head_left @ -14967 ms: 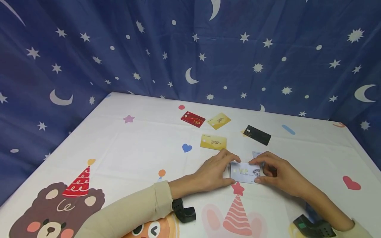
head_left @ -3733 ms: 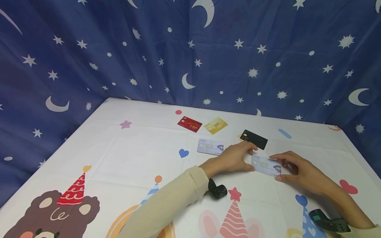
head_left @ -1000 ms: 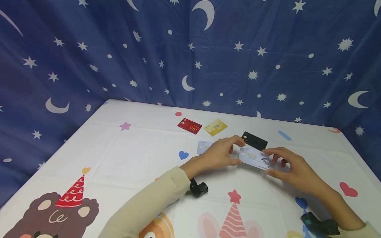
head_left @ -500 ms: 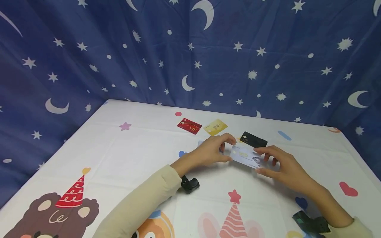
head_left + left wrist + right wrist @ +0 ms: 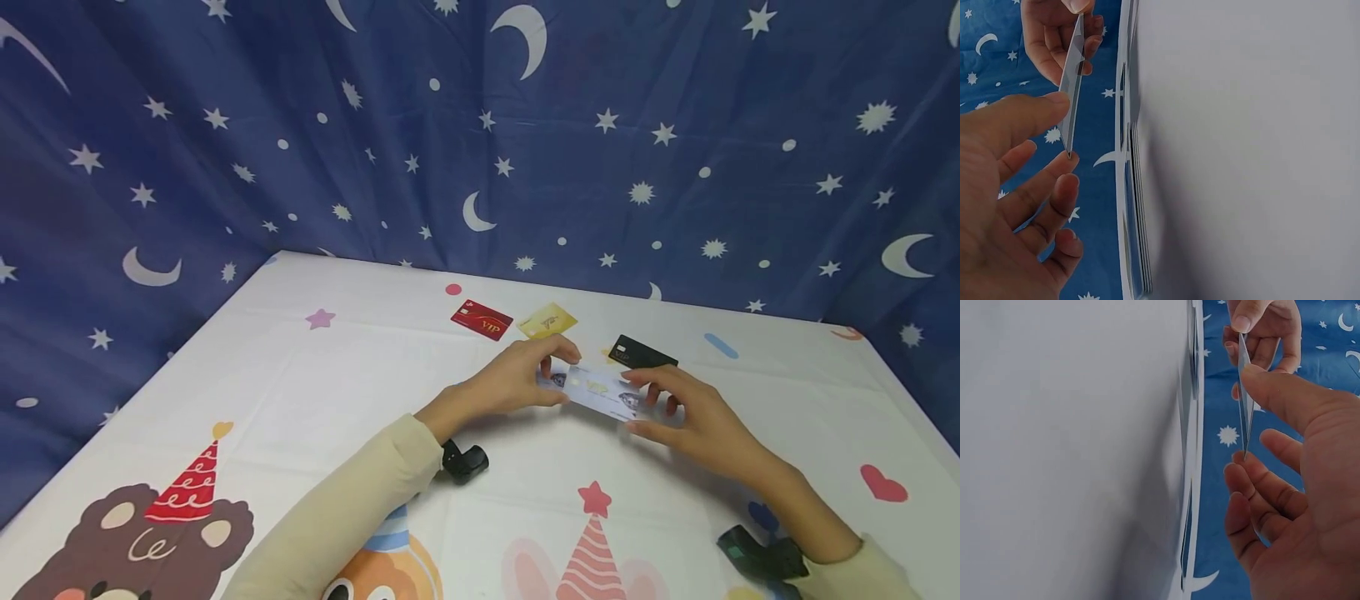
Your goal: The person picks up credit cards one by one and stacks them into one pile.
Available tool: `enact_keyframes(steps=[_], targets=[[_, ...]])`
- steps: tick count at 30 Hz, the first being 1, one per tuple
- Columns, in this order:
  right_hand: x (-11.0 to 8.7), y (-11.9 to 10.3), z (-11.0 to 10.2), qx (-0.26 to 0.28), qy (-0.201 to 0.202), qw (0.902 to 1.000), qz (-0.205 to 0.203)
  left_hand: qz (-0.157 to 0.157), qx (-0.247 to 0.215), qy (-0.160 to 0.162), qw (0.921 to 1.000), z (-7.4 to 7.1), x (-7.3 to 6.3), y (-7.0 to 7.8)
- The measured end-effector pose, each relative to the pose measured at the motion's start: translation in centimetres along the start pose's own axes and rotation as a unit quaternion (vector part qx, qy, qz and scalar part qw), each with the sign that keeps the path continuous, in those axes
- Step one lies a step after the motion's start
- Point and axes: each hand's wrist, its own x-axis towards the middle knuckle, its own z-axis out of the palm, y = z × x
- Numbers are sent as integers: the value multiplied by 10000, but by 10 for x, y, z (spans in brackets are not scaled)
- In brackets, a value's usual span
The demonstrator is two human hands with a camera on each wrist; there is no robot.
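Note:
Between my two hands is a silver VIP card (image 5: pixel 600 392), pinched at its left end by the thumb and fingertips of my left hand (image 5: pixel 510 379) and at its right end by those of my right hand (image 5: pixel 693 421). Both wrist views show this card (image 5: pixel 1072 94) edge-on, raised off the tabletop. Below my left hand lies another silver card (image 5: pixel 552 380), mostly hidden by that hand in the head view. In the left wrist view it tops a stack of several cards (image 5: pixel 1137 225), their edges aligned.
Behind the hands, a red VIP card (image 5: pixel 482 320), a gold card (image 5: pixel 548 321) and a black VIP card (image 5: pixel 642 352) lie flat on the white printed tablecloth (image 5: pixel 360 367). A blue star-and-moon curtain (image 5: pixel 390 125) hangs behind the table.
Over the last second both hands carried the silver card left, towards the stack. Fifteen seconds ago a gold card showed at the stack's place; by 3.7 seconds ago a silver card lay there.

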Motion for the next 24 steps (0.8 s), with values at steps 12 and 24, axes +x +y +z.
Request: enact_keyframes(steps=[12,24], targets=[[9,-3,7,17,-242,9994,250,-126,44,32,9999,-5,-6,-7],[16,-6,14,97,-462,9986,248,-255,107,-39,9996,-11,-11,-13]])
